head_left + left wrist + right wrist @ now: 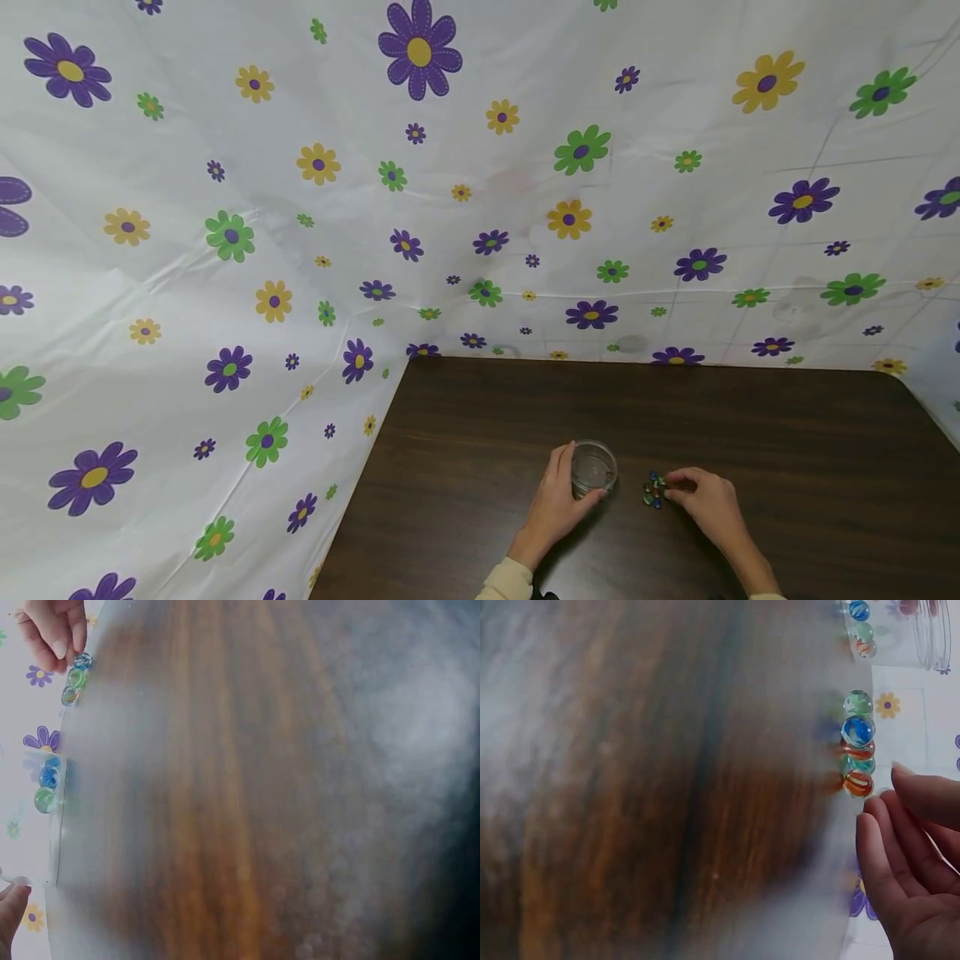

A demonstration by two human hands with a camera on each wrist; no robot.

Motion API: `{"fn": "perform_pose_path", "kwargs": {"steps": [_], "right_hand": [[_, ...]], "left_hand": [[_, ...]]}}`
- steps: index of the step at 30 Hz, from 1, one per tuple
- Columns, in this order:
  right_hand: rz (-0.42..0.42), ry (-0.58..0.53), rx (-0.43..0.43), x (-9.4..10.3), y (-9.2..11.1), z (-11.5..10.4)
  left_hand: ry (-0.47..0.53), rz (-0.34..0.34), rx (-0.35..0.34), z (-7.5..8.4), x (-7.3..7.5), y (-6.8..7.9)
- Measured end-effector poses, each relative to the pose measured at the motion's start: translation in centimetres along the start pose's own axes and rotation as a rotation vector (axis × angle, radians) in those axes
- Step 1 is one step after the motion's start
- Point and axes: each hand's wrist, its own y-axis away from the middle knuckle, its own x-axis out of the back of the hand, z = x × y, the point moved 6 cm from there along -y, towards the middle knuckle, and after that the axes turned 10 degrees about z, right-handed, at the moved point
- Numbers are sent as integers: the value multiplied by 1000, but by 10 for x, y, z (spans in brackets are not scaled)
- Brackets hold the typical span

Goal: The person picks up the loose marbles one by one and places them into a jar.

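My left hand (557,504) grips a clear round glass container (594,467) on the table, thumb on the near side and fingers on the far left. Blue and green glass marbles (47,784) show through its wall in the left wrist view. To its right lies a small cluster of marbles (652,492), green, blue and orange. My right hand (708,504) is at the right edge of this cluster. In the right wrist view the right thumb (922,796) stands a little apart from the bent fingers, close to an orange-striped marble (858,784). Whether the fingertips touch a marble is unclear.
A dark brown wood-grain table (480,433) carries everything. White cloth with purple, green and yellow flowers (592,315) hangs along the back and left edges. More of it shows at the far right.
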Motion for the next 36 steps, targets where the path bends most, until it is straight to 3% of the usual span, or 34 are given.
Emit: {"fn": "perform_pose_path", "kwargs": {"steps": [17, 36], "right_hand": [[-78, -20, -31, -6, -2, 4], [-78, -31, -43, -8, -3, 5]], "left_hand": [[-10, -17, 29, -3, -2, 2], [-17, 37, -31, 0, 0, 2]]}}
